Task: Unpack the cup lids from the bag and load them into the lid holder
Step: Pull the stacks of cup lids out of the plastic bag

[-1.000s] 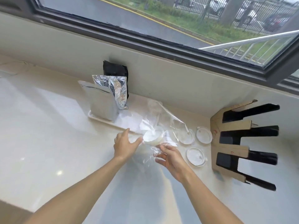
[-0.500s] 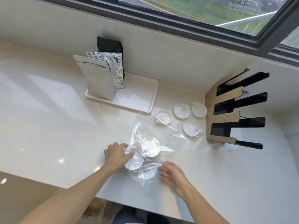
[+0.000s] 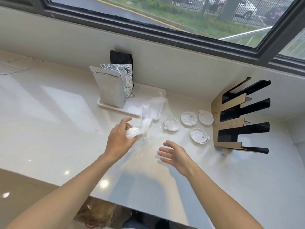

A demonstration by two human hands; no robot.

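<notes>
Item: my right hand (image 3: 175, 155), nearest, held above the pale counter (image 3: 49, 129) with fingers spread and straight, holding nothing, palm turned toward my left.

Item: my left hand (image 3: 119, 140), just beyond and well apart from the right, fingers curled round a stack of white cup lids (image 3: 132, 132) still wrapped in the clear plastic bag (image 3: 151, 109). The bag trails up and away from my grip toward the tray, blurred; how many lids remain inside I cannot tell.

Item: four loose lids flat on the counter, right of the bag. One near (image 3: 198, 135), close to the holder's base; three in a row behind it: left (image 3: 171, 124), middle (image 3: 189, 119), right (image 3: 206, 117), the last just beside the holder.

Item: lid holder (image 3: 231, 113), cardboard sides with black slots, standing at the right against the wall.

Item: white tray (image 3: 148, 90), farther back, left of the lids, bearing a silver pouch (image 3: 109, 89), a crumpled foil bag (image 3: 125, 78) and a black bag (image 3: 121, 57) behind them against the wall.

Item: window (image 3: 181, 12), farthest, above the sill.
</notes>
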